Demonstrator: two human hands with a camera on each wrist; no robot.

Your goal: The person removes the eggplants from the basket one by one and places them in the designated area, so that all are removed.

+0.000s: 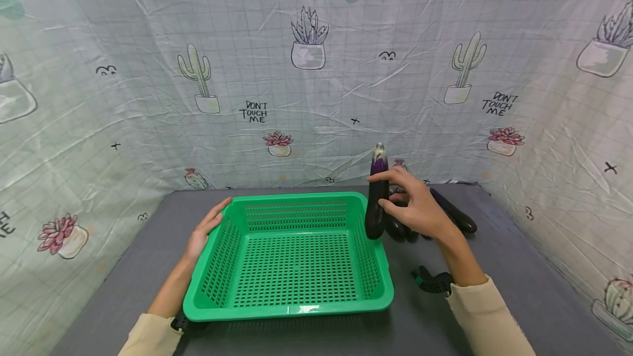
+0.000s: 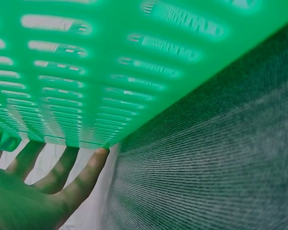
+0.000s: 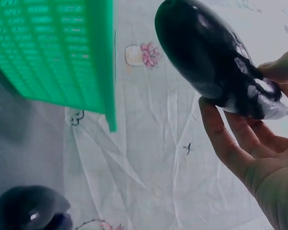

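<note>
A dark purple eggplant (image 1: 377, 196) stands nearly upright above the right rim of a green plastic basket (image 1: 296, 312). My right hand (image 1: 417, 205) pinches it between thumb and fingers. In the right wrist view, the eggplant (image 3: 206, 52) is raised beside the basket wall (image 3: 100, 57), with the right hand's fingers (image 3: 221, 127) around its stem half. My left hand (image 1: 200, 235) touches the basket's left side, fingers extended along the outside. From below, the left wrist view shows the fingers of that hand (image 2: 62, 172) against the slotted wall. Nothing lies inside the basket.
More eggplants (image 1: 457, 216) lie on the grey table (image 1: 133, 268) to the right of the basket, partly hidden behind my right hand. A cloth (image 1: 306, 98) printed with potted plants hangs behind and at both sides.
</note>
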